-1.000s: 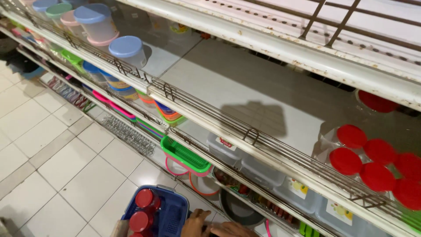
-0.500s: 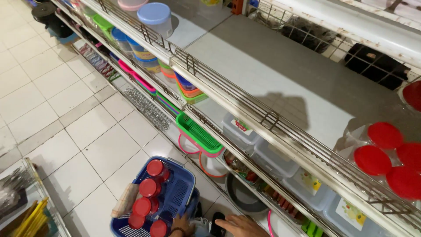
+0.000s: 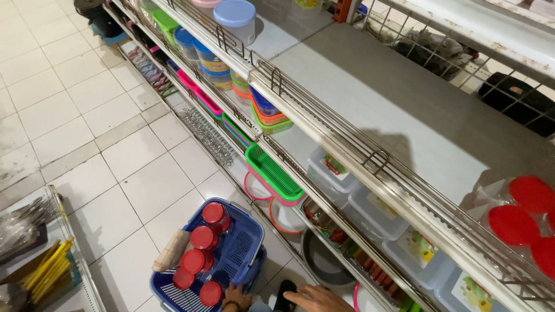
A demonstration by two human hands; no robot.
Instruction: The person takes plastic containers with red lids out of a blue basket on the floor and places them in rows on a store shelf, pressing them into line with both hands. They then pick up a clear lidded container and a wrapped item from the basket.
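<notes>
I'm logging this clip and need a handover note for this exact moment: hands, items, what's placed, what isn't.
Left hand: resting on the near rim of the blue basket on the floor; whether its grip is closed is unclear.
Right hand: open, empty, beside the basket.
In the basket: five red-lidded jars and a wrapped roll.
Placed: more red-lidded jars on the upper shelf.
Left: the basket's jars, none lifted.

A blue shopping basket [image 3: 231, 263] of red-lidded jars [image 3: 203, 238] sits on the white-tiled floor [image 3: 87, 115].
</notes>
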